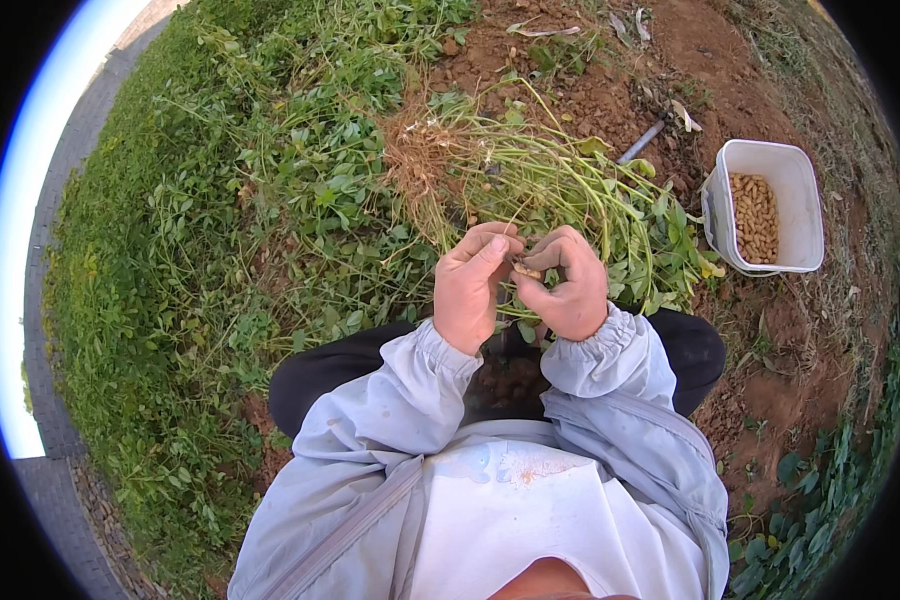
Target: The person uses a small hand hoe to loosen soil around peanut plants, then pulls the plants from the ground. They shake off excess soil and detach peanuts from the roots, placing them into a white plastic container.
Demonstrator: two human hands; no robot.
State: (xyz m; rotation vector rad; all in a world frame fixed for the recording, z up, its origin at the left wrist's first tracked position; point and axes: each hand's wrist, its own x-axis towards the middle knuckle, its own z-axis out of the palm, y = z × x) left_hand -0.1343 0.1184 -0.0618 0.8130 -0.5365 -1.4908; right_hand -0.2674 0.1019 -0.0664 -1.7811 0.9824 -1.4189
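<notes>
Outdoors on red soil beside green plants, both hands pinch one peanut between them: left hand, right hand. A white tub of peanuts sits right.

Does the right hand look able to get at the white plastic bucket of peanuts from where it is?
Probably yes: the white plastic bucket stands open-topped on bare soil on the right hand's side, nothing between them but leafy stems, though that hand is busy with a pod.

left hand + right hand: pinch peanut pod | uprooted plant ahead | bucket of peanuts right
</notes>
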